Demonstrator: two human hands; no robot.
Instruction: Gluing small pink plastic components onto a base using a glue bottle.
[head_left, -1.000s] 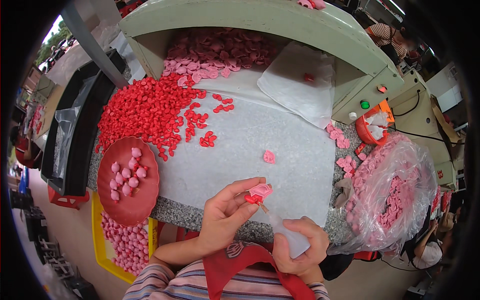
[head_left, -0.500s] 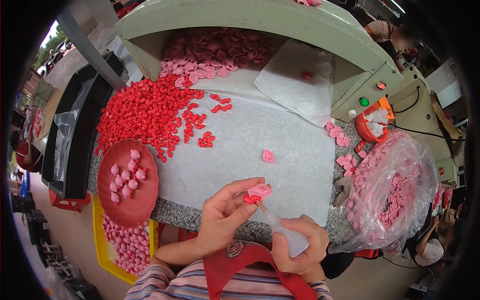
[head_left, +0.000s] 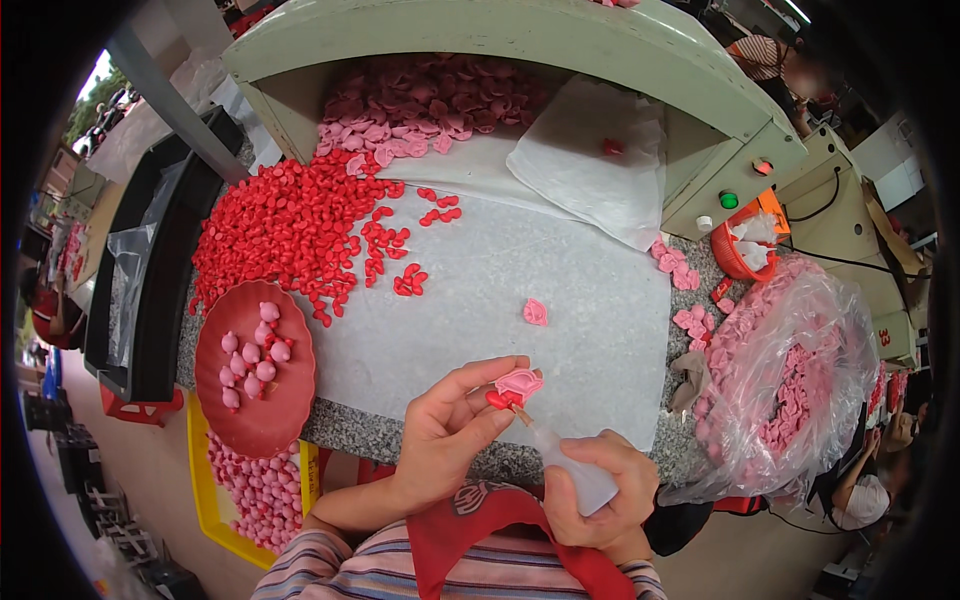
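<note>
Two hands face a white-sheeted worktop and pale-green cabinet.

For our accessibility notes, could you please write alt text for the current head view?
The left hand has a pink-and-red piece in its grip; the right hand holds a translucent bottle with its tip at the piece. Beyond are a pale sheet and heaped red pieces, with a dish of pink bulb-shaped pieces at left.
</note>
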